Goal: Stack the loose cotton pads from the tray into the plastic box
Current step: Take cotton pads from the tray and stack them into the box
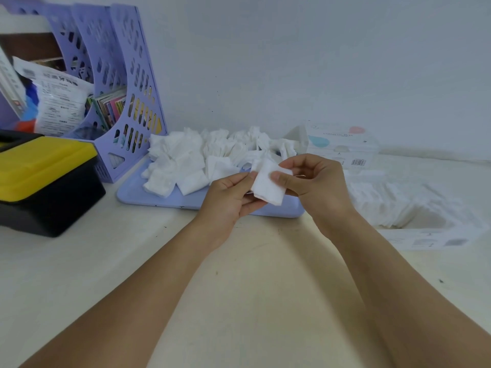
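I hold one cotton pad (268, 185) above the near edge of the lilac tray (138, 195), my left hand (231, 197) pinching its left side and the fingers (281, 179) of my right hand (313, 181) pinching its right. Best to pull it flat and square its corners first — a creased pad will likely tilt the stack. The clear plastic box (414, 208) lies to my right on the counter (239, 274), pads already lined inside. Many loose pads (186, 160) remain heaped on the tray. A file rack (127, 88) and a yellow-lidded case (45, 179) stand left — nothing blocks the way to the box.
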Available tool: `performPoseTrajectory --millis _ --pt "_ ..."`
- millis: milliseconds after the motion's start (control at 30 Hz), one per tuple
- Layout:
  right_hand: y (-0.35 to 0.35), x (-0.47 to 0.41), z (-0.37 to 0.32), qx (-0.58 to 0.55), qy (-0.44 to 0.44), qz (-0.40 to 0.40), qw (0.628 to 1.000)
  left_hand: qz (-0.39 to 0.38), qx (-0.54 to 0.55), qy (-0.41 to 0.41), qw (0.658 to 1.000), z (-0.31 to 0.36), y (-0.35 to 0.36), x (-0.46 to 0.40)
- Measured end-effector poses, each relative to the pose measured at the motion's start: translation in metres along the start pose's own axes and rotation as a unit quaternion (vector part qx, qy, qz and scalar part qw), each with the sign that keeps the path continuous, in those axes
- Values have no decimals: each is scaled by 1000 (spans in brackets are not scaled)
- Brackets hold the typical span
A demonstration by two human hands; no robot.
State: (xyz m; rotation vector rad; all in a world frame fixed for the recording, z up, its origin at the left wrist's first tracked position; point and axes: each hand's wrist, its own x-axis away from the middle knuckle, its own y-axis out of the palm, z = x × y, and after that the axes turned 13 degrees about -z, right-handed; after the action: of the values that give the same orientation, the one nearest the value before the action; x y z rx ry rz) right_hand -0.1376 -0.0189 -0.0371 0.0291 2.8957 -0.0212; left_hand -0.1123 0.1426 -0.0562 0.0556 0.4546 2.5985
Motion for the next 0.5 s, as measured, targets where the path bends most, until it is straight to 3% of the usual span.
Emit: performPoseTrajectory --millis 500 --pt "-1 0 3 40 -19 20 999 -27 10 -14 999 4 3 3"
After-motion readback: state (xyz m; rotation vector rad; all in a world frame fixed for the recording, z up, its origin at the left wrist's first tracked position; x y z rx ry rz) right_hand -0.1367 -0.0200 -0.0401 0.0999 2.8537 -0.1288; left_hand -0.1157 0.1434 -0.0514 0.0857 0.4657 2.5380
